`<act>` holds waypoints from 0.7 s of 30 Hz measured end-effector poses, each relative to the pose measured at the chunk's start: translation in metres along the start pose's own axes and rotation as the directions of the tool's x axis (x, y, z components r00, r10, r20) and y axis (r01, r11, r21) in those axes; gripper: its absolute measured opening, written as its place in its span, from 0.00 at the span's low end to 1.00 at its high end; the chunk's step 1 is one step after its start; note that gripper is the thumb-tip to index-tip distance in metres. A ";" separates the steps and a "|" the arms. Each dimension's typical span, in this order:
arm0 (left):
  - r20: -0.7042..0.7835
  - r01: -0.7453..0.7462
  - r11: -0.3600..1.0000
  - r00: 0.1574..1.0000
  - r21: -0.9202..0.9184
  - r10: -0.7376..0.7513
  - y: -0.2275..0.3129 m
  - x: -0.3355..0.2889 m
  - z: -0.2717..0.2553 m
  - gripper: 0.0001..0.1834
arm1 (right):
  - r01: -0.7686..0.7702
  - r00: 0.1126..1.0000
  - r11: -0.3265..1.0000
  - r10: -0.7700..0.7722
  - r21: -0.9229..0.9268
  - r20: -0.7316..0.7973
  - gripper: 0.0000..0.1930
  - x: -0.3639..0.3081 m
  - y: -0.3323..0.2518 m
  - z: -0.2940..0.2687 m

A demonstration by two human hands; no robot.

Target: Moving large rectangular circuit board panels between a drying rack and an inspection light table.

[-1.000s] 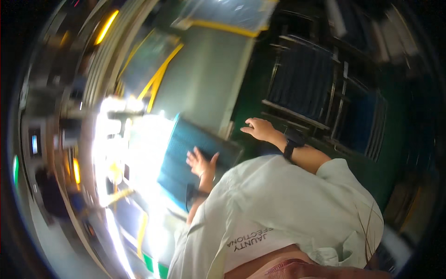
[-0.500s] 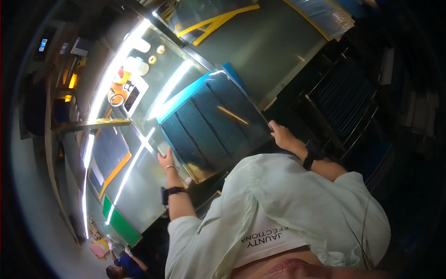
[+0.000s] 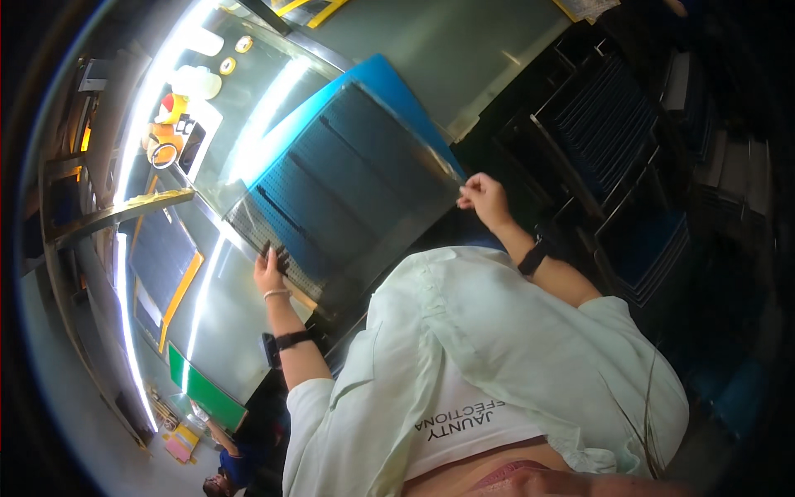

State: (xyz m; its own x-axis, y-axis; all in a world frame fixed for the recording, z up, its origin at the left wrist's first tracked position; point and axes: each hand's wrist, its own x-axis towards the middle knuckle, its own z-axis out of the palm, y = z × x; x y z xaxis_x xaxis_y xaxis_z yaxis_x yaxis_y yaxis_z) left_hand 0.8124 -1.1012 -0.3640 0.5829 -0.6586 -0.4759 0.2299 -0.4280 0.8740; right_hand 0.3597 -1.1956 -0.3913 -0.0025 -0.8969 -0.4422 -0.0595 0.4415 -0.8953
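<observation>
A thin, dark, see-through sheet (image 3: 364, 166) with fine dotted rows and a few dark bars is stretched between my hands, its near side tilted toward me. My left hand (image 3: 267, 272) is closed on its near left edge. At its right corner my right hand (image 3: 484, 200) is closed in a pinch. A bright blue board (image 3: 389, 79) shows under and beyond the sheet on the grey bench top. Whether the sheet touches the board along its whole length I cannot tell.
Racks of stacked dark panels (image 3: 596, 124) stand to the right. Tape rolls (image 3: 228, 65), a white jar (image 3: 197, 81) and a tablet-like device (image 3: 197, 145) lie at the far left. A green board (image 3: 207, 389) is farther left, near another person (image 3: 236, 464).
The sheet has shifted left and toward me, uncovering more of the blue board at its far and right sides. Both hands moved left with it; the view also shifted.
</observation>
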 end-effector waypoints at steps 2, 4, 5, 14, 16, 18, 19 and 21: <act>-0.026 -0.075 0.990 0.997 0.116 0.079 0.000 0.010 0.011 0.14 | 0.085 0.991 0.988 -0.097 -0.126 -0.090 0.04 0.011 0.000 0.001; -0.010 -0.062 0.990 0.998 0.125 0.063 0.001 0.023 0.021 0.14 | 0.093 0.988 0.972 -0.117 -0.215 -0.103 0.05 0.020 0.008 -0.005; 0.001 -0.055 0.990 0.998 0.133 0.055 0.002 0.031 0.022 0.13 | 0.077 0.992 0.982 -0.092 -0.170 -0.081 0.05 0.023 0.009 -0.006; 0.012 -0.120 0.991 0.993 0.065 0.120 -0.020 0.070 0.018 0.11 | 0.050 0.999 0.999 -0.050 -0.021 -0.005 0.06 0.028 0.016 -0.006; 0.005 -0.105 0.993 0.995 0.056 0.105 -0.017 0.073 0.019 0.10 | 0.141 0.988 0.974 -0.149 -0.175 -0.033 0.07 0.028 0.014 -0.003; 0.161 0.050 0.999 0.986 0.016 -0.052 -0.008 0.076 0.019 0.12 | 0.159 0.983 0.973 -0.171 -0.166 -0.063 0.07 0.035 0.015 -0.004; 0.160 0.049 0.999 0.986 0.012 -0.050 -0.004 0.079 0.021 0.12 | 0.177 0.976 0.972 -0.193 -0.155 -0.097 0.07 0.041 0.014 -0.005; 0.279 0.197 0.976 0.946 -0.088 -0.166 0.007 0.083 0.020 0.13 | 0.193 0.974 0.955 -0.215 -0.227 -0.077 0.07 0.048 0.004 -0.006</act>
State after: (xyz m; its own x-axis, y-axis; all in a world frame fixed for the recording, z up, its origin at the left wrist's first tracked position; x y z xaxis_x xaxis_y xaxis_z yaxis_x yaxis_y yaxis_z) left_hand 0.8469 -1.1716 -0.3994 0.2954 -0.7246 -0.6227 0.4079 -0.4937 0.7680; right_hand 0.3530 -1.2370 -0.4162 -0.0667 -0.9700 -0.2337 -0.2835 0.2430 -0.9277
